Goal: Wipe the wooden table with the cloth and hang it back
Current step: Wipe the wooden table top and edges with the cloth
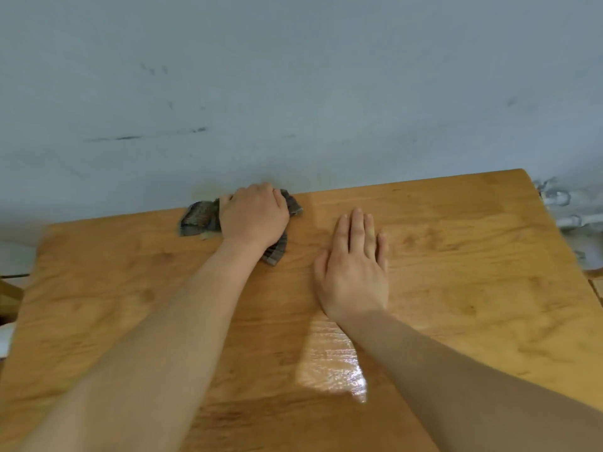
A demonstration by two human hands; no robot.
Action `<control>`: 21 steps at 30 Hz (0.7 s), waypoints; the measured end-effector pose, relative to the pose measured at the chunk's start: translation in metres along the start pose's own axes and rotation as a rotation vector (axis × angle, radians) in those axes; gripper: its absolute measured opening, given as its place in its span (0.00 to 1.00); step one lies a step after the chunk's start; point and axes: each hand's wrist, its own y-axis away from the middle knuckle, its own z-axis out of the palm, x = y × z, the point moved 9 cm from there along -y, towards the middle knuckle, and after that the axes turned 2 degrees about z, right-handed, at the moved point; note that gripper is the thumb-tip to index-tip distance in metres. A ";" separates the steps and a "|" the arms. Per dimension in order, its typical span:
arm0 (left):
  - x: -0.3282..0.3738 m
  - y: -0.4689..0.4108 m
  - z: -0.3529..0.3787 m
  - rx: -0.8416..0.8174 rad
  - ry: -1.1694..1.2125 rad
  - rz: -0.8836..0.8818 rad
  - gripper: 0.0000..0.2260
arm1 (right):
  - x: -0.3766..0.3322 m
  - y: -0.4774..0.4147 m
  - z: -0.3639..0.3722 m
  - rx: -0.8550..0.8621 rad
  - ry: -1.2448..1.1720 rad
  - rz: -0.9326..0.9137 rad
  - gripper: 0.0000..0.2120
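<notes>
Grey cloth (pixel 199 219) gripped by left hand (pixel 255 217), right hand (pixel 354 272) flat on table (pixel 463 256)

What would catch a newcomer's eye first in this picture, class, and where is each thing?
First, the left hand holds a crumpled grey cloth at the far edge of the wooden table, close to the pale wall. The right hand lies flat, fingers straight, near the middle of the tabletop. A glossy patch of light shines on the wood nearer the camera.
</notes>
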 end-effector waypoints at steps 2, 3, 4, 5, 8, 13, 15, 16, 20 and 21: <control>0.047 -0.004 0.002 -0.033 0.036 0.107 0.17 | -0.001 0.001 0.002 -0.008 0.019 -0.001 0.33; 0.074 -0.003 0.003 -0.046 0.066 0.179 0.16 | -0.001 0.003 0.002 -0.018 0.019 0.009 0.33; 0.099 -0.002 0.005 -0.061 0.107 0.252 0.15 | 0.001 0.004 0.002 -0.018 0.007 0.027 0.34; 0.118 -0.002 0.006 -0.080 0.145 0.317 0.15 | 0.003 0.004 0.000 -0.006 -0.011 0.047 0.34; 0.119 -0.009 0.011 -0.098 0.154 0.415 0.15 | 0.003 0.000 -0.005 0.031 0.003 0.070 0.33; 0.011 -0.010 0.008 -0.087 0.092 0.226 0.19 | 0.002 -0.001 -0.003 -0.002 0.056 0.068 0.31; -0.052 -0.005 0.001 -0.062 0.078 0.126 0.19 | 0.002 -0.001 -0.003 -0.005 0.057 0.079 0.31; -0.085 -0.001 -0.003 -0.043 0.068 0.075 0.19 | 0.002 -0.001 -0.003 -0.007 0.055 0.083 0.31; -0.175 0.016 -0.013 0.001 0.023 -0.114 0.21 | 0.001 0.001 -0.005 0.002 0.029 0.083 0.30; -0.184 0.016 -0.014 -0.003 0.010 -0.143 0.21 | 0.000 0.000 -0.005 0.002 0.022 0.080 0.30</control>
